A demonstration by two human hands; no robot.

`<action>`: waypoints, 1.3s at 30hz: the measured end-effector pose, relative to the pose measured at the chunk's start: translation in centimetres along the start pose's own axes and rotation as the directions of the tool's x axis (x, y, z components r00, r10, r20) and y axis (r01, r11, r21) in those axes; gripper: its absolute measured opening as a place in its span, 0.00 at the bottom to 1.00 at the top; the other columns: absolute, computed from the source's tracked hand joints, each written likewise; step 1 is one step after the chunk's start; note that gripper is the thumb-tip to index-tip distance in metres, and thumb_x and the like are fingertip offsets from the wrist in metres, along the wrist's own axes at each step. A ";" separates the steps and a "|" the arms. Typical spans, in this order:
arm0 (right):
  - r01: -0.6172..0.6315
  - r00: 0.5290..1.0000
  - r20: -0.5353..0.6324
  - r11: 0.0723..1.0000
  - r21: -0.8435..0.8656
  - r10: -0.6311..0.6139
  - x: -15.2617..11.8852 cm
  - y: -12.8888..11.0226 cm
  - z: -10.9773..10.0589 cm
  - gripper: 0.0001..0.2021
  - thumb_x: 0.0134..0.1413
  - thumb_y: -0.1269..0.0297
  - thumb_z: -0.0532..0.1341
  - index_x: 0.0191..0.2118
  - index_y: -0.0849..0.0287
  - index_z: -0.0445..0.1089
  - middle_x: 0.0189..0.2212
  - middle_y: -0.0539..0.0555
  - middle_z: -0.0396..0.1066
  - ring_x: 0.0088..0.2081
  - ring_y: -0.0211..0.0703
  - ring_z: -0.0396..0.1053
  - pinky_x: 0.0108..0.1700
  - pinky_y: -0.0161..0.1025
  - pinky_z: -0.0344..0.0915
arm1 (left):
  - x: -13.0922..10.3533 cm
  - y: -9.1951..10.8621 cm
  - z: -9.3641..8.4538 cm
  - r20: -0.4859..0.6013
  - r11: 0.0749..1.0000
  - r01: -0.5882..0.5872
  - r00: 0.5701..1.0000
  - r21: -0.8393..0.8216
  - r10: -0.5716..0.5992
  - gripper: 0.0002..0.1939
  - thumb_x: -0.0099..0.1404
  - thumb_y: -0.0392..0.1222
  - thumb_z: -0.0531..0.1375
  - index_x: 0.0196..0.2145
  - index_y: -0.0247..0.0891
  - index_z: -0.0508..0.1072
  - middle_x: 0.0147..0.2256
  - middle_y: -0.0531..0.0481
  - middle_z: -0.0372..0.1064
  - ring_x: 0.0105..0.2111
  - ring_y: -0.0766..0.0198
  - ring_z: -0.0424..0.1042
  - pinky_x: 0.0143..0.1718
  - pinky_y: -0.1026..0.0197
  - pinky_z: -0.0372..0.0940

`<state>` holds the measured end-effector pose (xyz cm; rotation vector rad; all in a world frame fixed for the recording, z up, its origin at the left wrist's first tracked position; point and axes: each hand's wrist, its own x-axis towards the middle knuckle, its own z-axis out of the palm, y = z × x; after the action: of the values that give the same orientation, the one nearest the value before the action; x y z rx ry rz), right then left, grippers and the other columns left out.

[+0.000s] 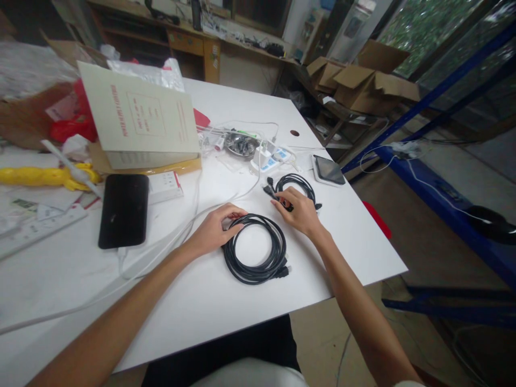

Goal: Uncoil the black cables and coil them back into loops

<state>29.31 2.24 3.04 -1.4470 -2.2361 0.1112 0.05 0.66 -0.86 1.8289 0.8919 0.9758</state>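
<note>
A large coil of black cable [278, 248] lies flat on the white table in front of me, its connectors at the lower right. My left hand [215, 228] has its thumb and fingers around the coil's upper left edge. Behind and to the right lies a smaller black cable coil [308, 185], with connector ends at its left side. My right hand [296, 208] is over its near left part, fingertips pinched on a black piece of this cable. The palm hides part of the small coil.
A black phone [123, 211] with a white cable lies left. Behind it stands an open box [149, 164]. A power strip [268, 156], a metal bowl of small parts [241, 145] and another device [328, 171] sit farther back. White cables cross the table's left half.
</note>
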 end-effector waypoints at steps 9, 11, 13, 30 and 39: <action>-0.136 0.989 -0.068 0.990 -0.034 0.134 -1.0 5.2 1.2 0.22 0.64 0.42 0.66 0.49 0.57 0.72 0.44 0.59 0.75 0.41 0.51 0.73 0.46 0.46 0.67 | -0.1 0.6 -0.1 0.058 0.997 -0.049 0.997 0.054 0.046 0.20 0.68 0.45 0.70 0.57 0.43 0.78 0.56 0.43 0.76 0.56 0.53 0.75 0.62 0.50 0.68; -0.157 0.987 -0.035 0.987 -0.021 0.156 -1.2 5.4 1.3 0.19 0.66 0.43 0.65 0.43 0.56 0.73 0.40 0.58 0.75 0.39 0.49 0.73 0.43 0.44 0.66 | -0.1 0.5 0.0 0.063 0.997 -0.046 0.997 0.062 0.042 0.18 0.71 0.42 0.66 0.57 0.43 0.78 0.56 0.43 0.76 0.57 0.53 0.75 0.63 0.50 0.67; -0.168 0.986 -0.002 0.986 -0.027 0.168 -1.1 5.4 1.3 0.19 0.69 0.43 0.62 0.38 0.56 0.72 0.36 0.57 0.75 0.37 0.48 0.72 0.41 0.43 0.64 | -0.1 0.6 0.0 0.049 0.997 -0.035 0.998 0.067 0.031 0.16 0.72 0.41 0.64 0.56 0.43 0.79 0.55 0.44 0.77 0.56 0.53 0.76 0.62 0.50 0.68; -0.171 0.985 0.019 0.985 -0.014 0.171 -1.0 5.4 1.5 0.20 0.74 0.44 0.57 0.36 0.55 0.68 0.35 0.54 0.73 0.35 0.44 0.67 0.37 0.41 0.56 | 0.1 0.9 0.0 -0.007 0.996 0.042 0.999 0.079 -0.042 0.13 0.73 0.47 0.65 0.51 0.43 0.81 0.50 0.44 0.78 0.49 0.55 0.78 0.55 0.53 0.72; -0.219 0.976 0.014 0.975 -0.038 0.219 -1.0 4.9 1.6 0.21 0.76 0.44 0.52 0.35 0.55 0.65 0.34 0.54 0.74 0.34 0.46 0.67 0.36 0.41 0.52 | 0.0 0.6 -0.1 -0.015 0.998 0.039 0.999 0.048 -0.039 0.13 0.73 0.48 0.64 0.51 0.42 0.81 0.50 0.43 0.78 0.50 0.55 0.78 0.56 0.52 0.72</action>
<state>33.08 3.84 -0.31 -1.7156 -2.0956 0.1558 0.09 0.41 -0.29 1.8406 0.9640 0.9509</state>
